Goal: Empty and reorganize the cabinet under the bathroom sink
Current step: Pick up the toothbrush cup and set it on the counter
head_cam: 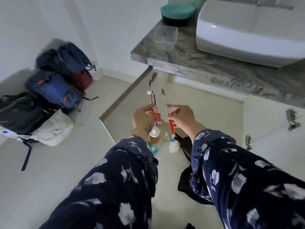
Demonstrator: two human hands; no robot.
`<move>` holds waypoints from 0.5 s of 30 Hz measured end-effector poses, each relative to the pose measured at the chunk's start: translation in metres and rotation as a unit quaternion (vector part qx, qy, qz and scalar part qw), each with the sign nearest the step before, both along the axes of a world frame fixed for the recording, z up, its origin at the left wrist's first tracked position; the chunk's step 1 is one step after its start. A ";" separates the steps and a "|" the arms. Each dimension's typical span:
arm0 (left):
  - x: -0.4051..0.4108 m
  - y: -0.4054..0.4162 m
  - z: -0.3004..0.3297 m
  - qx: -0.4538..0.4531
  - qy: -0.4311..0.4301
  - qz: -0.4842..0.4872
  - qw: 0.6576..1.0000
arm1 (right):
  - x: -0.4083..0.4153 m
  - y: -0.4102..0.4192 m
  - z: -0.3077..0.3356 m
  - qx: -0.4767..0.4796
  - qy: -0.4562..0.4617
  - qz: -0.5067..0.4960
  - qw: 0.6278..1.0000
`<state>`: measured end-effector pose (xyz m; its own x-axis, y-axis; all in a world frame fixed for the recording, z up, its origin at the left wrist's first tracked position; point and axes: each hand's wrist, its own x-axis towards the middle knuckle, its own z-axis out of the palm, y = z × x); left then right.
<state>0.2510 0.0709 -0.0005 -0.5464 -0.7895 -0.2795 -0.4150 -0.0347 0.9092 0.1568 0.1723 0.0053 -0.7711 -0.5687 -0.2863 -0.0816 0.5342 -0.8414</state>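
Note:
My left hand (143,116) grips a red and white toothpaste tube (154,106), cap pointing up. My right hand (181,116) pinches a toothbrush (164,98) together with a second red toothpaste tube (171,125) that hangs cap down. Both hands are raised in front of the open cabinet (203,109) under the marble counter (206,66). Below my hands, on the floor, stand a pump bottle of amber liquid (154,136), a small pale bottle (165,136) and a blue and green tube (152,148).
The white sink basin (247,30) sits on the counter beside a clear plastic box (165,37) and a teal-lidded container (177,13). Cabinet doors stand open at the left (127,95) and right (272,124). Backpacks (54,90) are piled against the left wall. Black cloth (186,179) lies on the floor.

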 end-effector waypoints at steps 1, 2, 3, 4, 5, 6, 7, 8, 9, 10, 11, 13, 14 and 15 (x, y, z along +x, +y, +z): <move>-0.004 -0.011 0.012 -0.007 0.010 -0.003 1.000 | -0.006 -0.009 0.010 -0.014 -0.005 -0.010 1.000; -0.009 -0.022 0.022 -0.012 0.026 -0.006 1.000 | -0.013 -0.017 0.019 -0.030 -0.005 -0.017 0.999; -0.015 -0.034 0.032 -0.014 0.045 -0.007 0.999 | -0.019 -0.026 0.029 -0.043 -0.001 -0.021 0.999; -0.021 -0.045 0.040 -0.020 0.061 -0.008 0.998 | -0.026 -0.034 0.037 -0.055 0.002 -0.024 0.998; -0.027 -0.055 0.048 -0.028 0.067 -0.011 0.997 | -0.032 -0.042 0.045 -0.066 0.003 -0.028 0.997; -0.034 -0.065 0.054 -0.044 0.071 -0.017 0.996 | -0.040 -0.050 0.052 -0.076 0.005 -0.034 0.997; -0.041 -0.075 0.059 -0.056 0.076 -0.020 0.995 | -0.047 -0.057 0.057 -0.082 0.011 -0.038 0.996; -0.048 -0.085 0.064 -0.065 0.083 -0.021 0.994 | -0.056 -0.063 0.063 -0.086 0.017 -0.040 0.995; -0.056 -0.095 0.069 -0.069 0.089 -0.021 0.993 | -0.065 -0.070 0.069 -0.089 0.021 -0.040 0.995; -0.065 -0.104 0.075 -0.073 0.094 -0.025 0.993 | -0.074 -0.076 0.075 -0.091 0.022 -0.040 0.995; -0.075 -0.112 0.080 -0.080 0.098 -0.030 0.992 | -0.085 -0.082 0.080 -0.093 0.024 -0.040 0.995; -0.101 -0.130 0.089 -0.092 0.100 -0.041 0.990 | -0.110 -0.097 0.090 -0.092 0.032 -0.042 0.994; -0.117 -0.139 0.094 -0.090 0.106 -0.047 0.989 | -0.125 -0.106 0.094 -0.093 0.038 -0.043 0.994; -0.134 -0.148 0.098 -0.087 0.110 -0.053 0.989 | -0.142 -0.115 0.098 -0.095 0.043 -0.045 0.993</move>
